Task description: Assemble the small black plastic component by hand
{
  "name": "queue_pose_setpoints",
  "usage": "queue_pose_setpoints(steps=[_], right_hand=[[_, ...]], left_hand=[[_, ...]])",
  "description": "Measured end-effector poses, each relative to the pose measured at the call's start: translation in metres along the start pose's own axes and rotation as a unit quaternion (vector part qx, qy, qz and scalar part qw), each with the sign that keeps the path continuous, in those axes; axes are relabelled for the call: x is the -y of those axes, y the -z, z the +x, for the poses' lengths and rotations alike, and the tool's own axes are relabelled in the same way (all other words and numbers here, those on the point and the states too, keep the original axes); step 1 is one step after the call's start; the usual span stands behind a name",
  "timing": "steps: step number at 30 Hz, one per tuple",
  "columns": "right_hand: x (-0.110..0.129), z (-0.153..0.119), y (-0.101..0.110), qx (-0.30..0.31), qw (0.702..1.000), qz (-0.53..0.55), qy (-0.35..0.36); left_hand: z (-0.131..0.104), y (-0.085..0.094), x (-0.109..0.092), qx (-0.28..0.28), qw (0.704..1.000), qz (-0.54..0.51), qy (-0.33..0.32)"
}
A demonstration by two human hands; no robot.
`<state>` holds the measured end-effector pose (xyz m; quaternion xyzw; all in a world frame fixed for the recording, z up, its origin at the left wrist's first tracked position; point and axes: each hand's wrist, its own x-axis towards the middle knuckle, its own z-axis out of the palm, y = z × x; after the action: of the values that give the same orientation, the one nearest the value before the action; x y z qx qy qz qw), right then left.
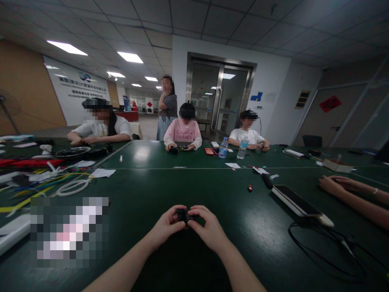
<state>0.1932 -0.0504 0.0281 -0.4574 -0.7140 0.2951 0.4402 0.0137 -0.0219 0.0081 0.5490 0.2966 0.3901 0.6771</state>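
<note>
Between my two hands is a small black object, too dark and too covered by fingers for me to tell its kind. My left hand pinches it from the left, with thumb and fingertips closed on it. From the other side my right hand grips it in the same way, its fingertips almost meeting those of the left. Both hands are just above the dark green table, in front of me. A small red and black piece lies on the table beyond my right hand.
At right are a white device with a dark screen, a black cable and another person's hands. Coiled white tubing and coloured wires lie at left. Two water bottles stand farther back, near seated people.
</note>
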Motion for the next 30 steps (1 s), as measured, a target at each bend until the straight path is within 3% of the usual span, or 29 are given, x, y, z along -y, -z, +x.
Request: queue_pose_setpoints(steps=[22,30], right_hand=[[0.0019,0.0002,0.0012,0.018,1.0,-0.004,-0.008],[0.0017,0.0002,0.0003,0.015,1.0,0.012,-0.015]], left_hand=[[-0.0005,-0.0002,0.001,-0.005,1.0,-0.005,-0.012],[-0.0034,-0.004,-0.0069,-0.012,1.0,0.011,-0.001]])
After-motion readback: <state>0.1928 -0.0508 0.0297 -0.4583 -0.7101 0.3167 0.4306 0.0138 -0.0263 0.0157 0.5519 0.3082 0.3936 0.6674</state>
